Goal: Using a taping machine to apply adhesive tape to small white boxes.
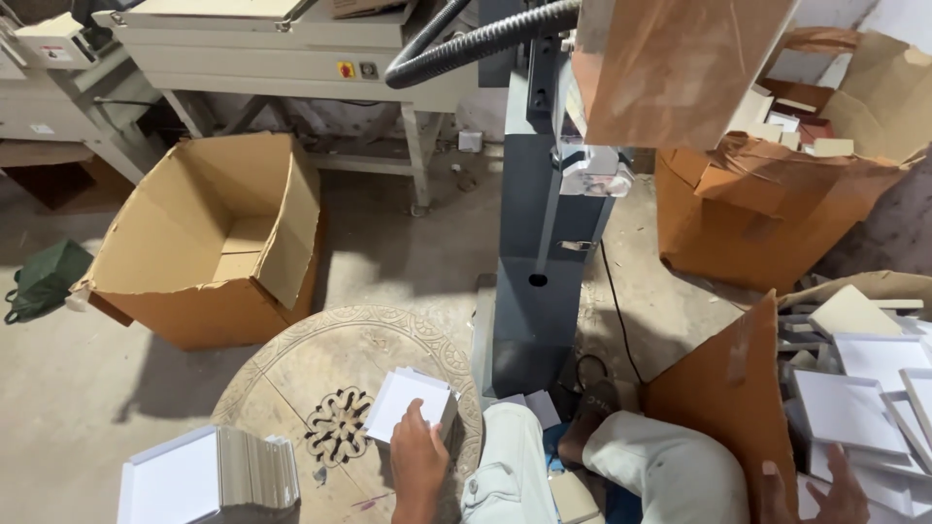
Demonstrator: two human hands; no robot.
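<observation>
Now my left hand (417, 456) has its grip clamped on a small white box (410, 405), steadying it on the round patterned stool (291, 369); my right hand (835, 495), fingers spread apart, reaches toward white trays (849, 408) piled within reach.

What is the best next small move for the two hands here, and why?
Probably the right hand should close on one white tray and lift it out. It is open and reaching into the box of such trays, holding nothing. The left hand already rests on a white tray stack on the round table, so a new piece could go there.
</observation>
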